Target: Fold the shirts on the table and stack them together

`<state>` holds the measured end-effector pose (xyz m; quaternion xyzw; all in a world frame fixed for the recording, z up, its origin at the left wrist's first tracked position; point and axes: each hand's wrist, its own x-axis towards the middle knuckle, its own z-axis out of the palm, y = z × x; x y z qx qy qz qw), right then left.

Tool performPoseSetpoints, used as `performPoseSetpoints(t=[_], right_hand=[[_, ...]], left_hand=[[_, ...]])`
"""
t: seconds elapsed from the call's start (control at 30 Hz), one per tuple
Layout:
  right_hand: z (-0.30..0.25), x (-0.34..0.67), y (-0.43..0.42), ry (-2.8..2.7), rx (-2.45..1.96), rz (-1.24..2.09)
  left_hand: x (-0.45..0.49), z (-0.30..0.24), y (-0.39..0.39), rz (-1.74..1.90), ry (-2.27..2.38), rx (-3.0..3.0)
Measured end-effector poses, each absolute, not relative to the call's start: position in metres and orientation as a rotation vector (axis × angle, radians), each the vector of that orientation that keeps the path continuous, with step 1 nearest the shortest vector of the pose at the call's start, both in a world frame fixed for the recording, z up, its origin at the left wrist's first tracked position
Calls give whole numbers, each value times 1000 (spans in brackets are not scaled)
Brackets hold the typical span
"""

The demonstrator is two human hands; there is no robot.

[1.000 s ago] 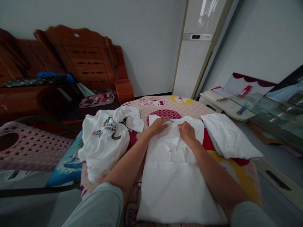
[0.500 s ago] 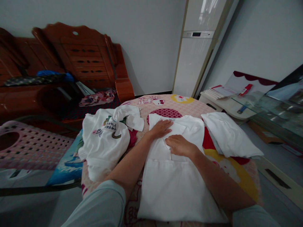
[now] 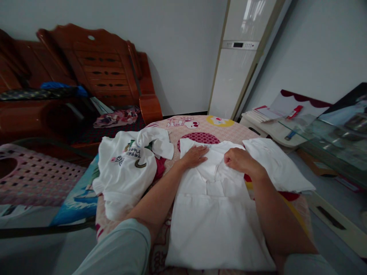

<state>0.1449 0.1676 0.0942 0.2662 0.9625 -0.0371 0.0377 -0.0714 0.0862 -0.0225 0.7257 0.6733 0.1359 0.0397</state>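
Observation:
A white shirt (image 3: 218,233) lies spread in front of me, its neck end away from me and its sides folded inward. My left hand (image 3: 195,156) rests flat on its upper left part by the collar, fingers stretched out. Near the upper right shoulder, my right hand (image 3: 239,159) is closed, with its curled fingers pinching the sleeve fabric; creases run from there. To the left sits a crumpled white printed shirt (image 3: 126,172) with dark lettering. A folded white garment (image 3: 276,164) lies to the right.
The round table (image 3: 169,131) has a pink patterned cloth. Beyond it stand a wooden bench (image 3: 100,72) and a tall white air conditioner (image 3: 228,80). A pink woven plastic chair (image 3: 37,175) is at the left. A glass-topped cabinet (image 3: 323,141) stands at the right.
My right hand has moved right and away from me, from the shirt's middle to its right shoulder, drawing the folded fabric along. My left hand stays in place.

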Motion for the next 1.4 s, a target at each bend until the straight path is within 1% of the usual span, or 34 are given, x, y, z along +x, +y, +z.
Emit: performPoseSetpoints(t=[0.1, 0.17, 0.33, 0.43, 0.53, 0.63, 0.73, 0.83, 0.9, 0.97, 1.1, 1.17, 1.23, 1.3, 1.4], right_hand=[[86, 154, 193, 2816, 1131, 63], [76, 160, 207, 2695, 1276, 71], [62, 176, 229, 2387, 1305, -324], [61, 186, 234, 2335, 1339, -494], [59, 192, 236, 2286, 1313, -768], [57, 193, 237, 2290, 1262, -970], [56, 193, 238, 2351, 1330, -1111], [58, 192, 241, 2423, 1455, -1446], [59, 191, 241, 2435, 1455, -1662], [58, 188, 238, 2430, 1364, -1731], [57, 178, 228, 2488, 1170, -1596], [60, 175, 225, 2541, 1126, -1633], [65, 177, 226, 2564, 1076, -1811], [73, 184, 230, 2550, 1029, -2071], [83, 197, 238, 2506, 1087, -2450]], left_hand=[[-71, -21, 85, 421, 2065, 2221], [-70, -21, 84, 406, 2062, 2240], [-71, -21, 85, 397, 2051, 2261], [-70, -21, 86, 407, 2059, 2247], [-70, -21, 85, 399, 2055, 2236], [-70, -18, 84, 389, 2051, 2225], [-69, -11, 85, 393, 1999, 2187], [-61, -2, 87, 471, 1819, 2213], [-53, 0, 88, 522, 1730, 2252], [-45, -1, 89, 508, 1724, 2274], [-37, -7, 88, 435, 1757, 2296], [-36, -8, 87, 421, 1768, 2303], [-37, -8, 87, 407, 1782, 2309], [-37, -8, 87, 398, 1793, 2315], [-37, -8, 88, 395, 1797, 2335]])
